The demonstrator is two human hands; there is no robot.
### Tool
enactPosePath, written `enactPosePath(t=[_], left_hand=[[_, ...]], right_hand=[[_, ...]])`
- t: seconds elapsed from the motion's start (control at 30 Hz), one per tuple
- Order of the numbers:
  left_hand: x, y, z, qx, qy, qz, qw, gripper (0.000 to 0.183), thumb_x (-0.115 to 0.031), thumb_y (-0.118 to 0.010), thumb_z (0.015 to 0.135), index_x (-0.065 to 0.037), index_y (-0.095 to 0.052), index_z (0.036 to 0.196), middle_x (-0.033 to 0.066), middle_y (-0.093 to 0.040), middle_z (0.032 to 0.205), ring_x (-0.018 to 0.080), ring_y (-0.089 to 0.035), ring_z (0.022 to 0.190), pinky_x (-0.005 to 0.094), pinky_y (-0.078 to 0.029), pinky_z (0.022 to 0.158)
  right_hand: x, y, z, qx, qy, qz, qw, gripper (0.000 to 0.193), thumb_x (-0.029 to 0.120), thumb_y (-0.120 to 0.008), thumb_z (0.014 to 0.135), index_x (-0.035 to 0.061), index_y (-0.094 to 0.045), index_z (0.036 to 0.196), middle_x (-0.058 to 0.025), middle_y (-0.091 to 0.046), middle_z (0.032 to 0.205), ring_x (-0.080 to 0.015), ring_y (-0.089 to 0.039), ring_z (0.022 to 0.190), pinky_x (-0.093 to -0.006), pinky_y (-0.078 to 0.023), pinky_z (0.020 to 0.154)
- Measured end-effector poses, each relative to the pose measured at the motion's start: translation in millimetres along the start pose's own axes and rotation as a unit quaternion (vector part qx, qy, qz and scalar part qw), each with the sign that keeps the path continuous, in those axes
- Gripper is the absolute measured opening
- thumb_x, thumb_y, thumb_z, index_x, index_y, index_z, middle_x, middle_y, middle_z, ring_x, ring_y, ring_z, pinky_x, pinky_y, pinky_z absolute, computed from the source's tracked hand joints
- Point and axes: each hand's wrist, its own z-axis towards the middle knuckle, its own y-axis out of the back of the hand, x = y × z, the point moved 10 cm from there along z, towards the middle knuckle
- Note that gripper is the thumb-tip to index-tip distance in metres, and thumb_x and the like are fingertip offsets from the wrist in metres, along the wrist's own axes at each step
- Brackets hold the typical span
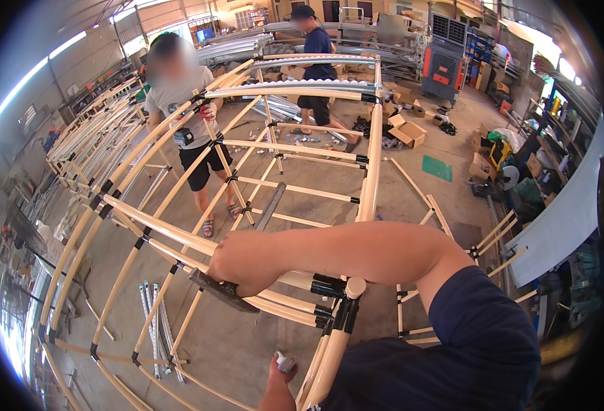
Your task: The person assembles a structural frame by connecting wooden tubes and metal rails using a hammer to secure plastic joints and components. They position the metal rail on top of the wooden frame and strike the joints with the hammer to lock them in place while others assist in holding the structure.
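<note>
My right hand [243, 260] reaches across the front of a large rack frame of cream pipes [368, 185] with black joints. It is closed round a hammer [272, 205], close to the dark head, which lies below the fingers; the grey handle points away beyond the hand. The frame's front corner, a black joint [345, 315] with a round cream cap [355, 288], stands just right of the hammer. Low in the middle, left of a cream post, my left hand [283, 373] holds a small silvery-grey piece, whose kind I cannot make out.
Across the frame a person [178, 103] in a grey shirt holds a cordless drill [184, 137]. Another person [315, 61] stands farther back. Metal strips [154, 322] lie on the floor at left. Cartons [408, 130], an air cooler [444, 65] and shelving [569, 130] stand right.
</note>
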Motion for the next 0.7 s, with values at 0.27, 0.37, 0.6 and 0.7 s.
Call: enactPosePath(t=[0.27,0.37,0.6,0.7], left_hand=[[-1,4,-7,-0.040,-0.030,-0.007,0.999,0.052,-0.054,-0.058,0.095,-0.017,-0.051,0.131,0.0165,-0.063,0.111,0.0372,-0.063,0.100,0.0549,-0.053,0.087],[8,-10,-19,-0.077,-0.028,-0.004,0.997,0.036,-0.049,-0.061,0.095,-0.013,-0.066,0.094,0.0116,-0.066,0.089,0.0343,-0.062,0.081,0.0446,-0.059,0.074],[1,-2,-11,-0.027,-0.020,0.000,0.999,0.053,-0.053,-0.060,0.095,-0.015,-0.050,0.131,0.0182,-0.063,0.111,0.0379,-0.063,0.098,0.0551,-0.053,0.087],[6,-2,-11,-0.043,-0.016,0.000,0.999,0.045,-0.051,-0.063,0.095,-0.015,-0.054,0.120,0.0161,-0.063,0.105,0.0367,-0.063,0.093,0.0525,-0.055,0.084]], right_hand=[[3,-2,5,0.003,0.010,0.002,1.000,0.023,0.015,-0.071,0.069,0.0035,-0.068,0.088,-0.0170,-0.070,0.083,-0.0398,-0.069,0.086,-0.0499,-0.054,0.077],[-4,-2,-2,0.007,-0.006,0.002,1.000,0.022,0.015,-0.071,0.069,0.0034,-0.068,0.088,-0.0170,-0.070,0.083,-0.0396,-0.069,0.087,-0.0497,-0.054,0.077],[2,0,4,0.013,-0.006,0.002,1.000,0.022,0.015,-0.071,0.070,0.0040,-0.068,0.089,-0.0167,-0.070,0.084,-0.0393,-0.069,0.087,-0.0492,-0.054,0.079],[0,-2,3,0.006,0.001,0.002,1.000,0.022,0.015,-0.071,0.070,0.0042,-0.067,0.088,-0.0165,-0.070,0.083,-0.0394,-0.069,0.087,-0.0492,-0.054,0.078]])
